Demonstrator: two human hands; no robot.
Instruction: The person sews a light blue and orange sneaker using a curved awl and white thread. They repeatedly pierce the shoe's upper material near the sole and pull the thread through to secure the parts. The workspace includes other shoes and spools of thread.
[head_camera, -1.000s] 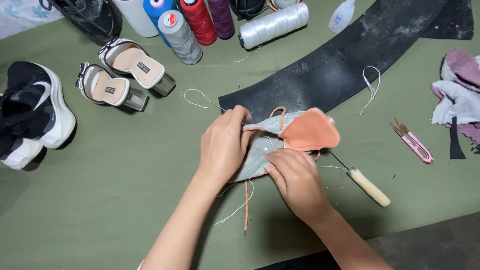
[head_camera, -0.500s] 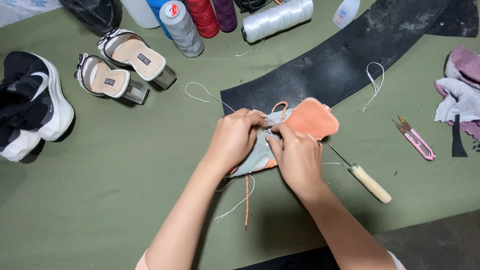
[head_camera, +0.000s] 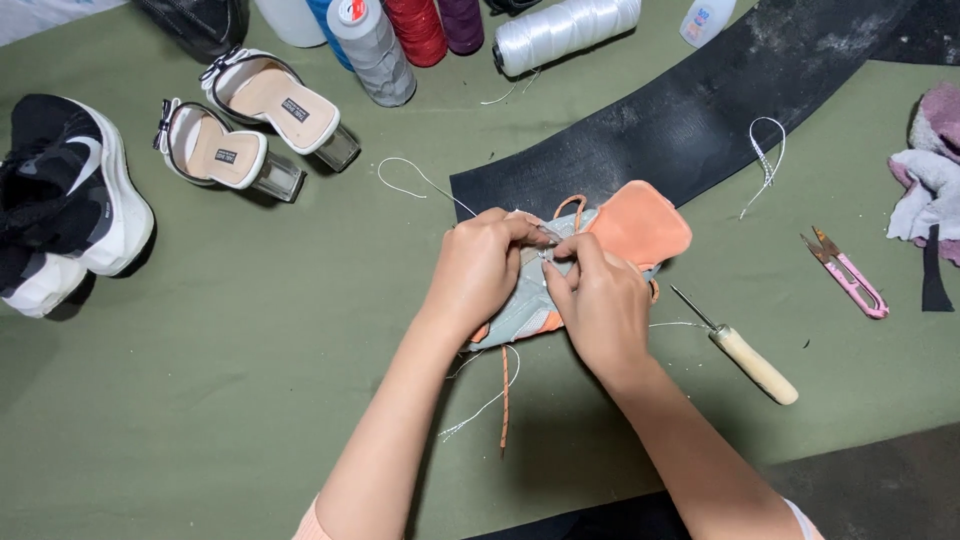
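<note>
Olive-green cloth worktable (head_camera: 200, 400) fills the view. Long curved strip of black rubber sheet (head_camera: 690, 110) runs from upper right down to table centre.

Far left: black-and-white chunky-soled sneaker (head_camera: 60, 200) on its side. Just right of it, a pair of beige open-back heeled sandals with clear block heels (head_camera: 250, 125), side by side, toes toward upper left.

Top edge: row of thread cones, grey (head_camera: 372, 50), red (head_camera: 415, 28), purple (head_camera: 460, 20), and a white thread spool (head_camera: 565, 32) lying on its side. Right edge: heap of pink and white cloth scraps (head_camera: 930, 170).

Centre: small grey-and-orange mesh shoe (head_camera: 610, 240) lies on the table at the lower end of the rubber strip, orange tongue turned up toward the right. Orange lace (head_camera: 504, 400) trails from it toward the near edge; white thread (head_camera: 420, 175) loops away to the upper left.

Left hand (head_camera: 480, 270) clenched around the shoe's left side, fingers curled over its top. Right hand (head_camera: 598, 305) rests on the shoe's near side, thumb and forefinger pinched together at the upper, meeting the left fingertips; what is pinched is too small to tell.

Right of the hands: wooden-handled awl (head_camera: 745, 355), lying free, tip pointing toward the shoe. Further right: pink thread snips (head_camera: 848, 275), untouched.
</note>
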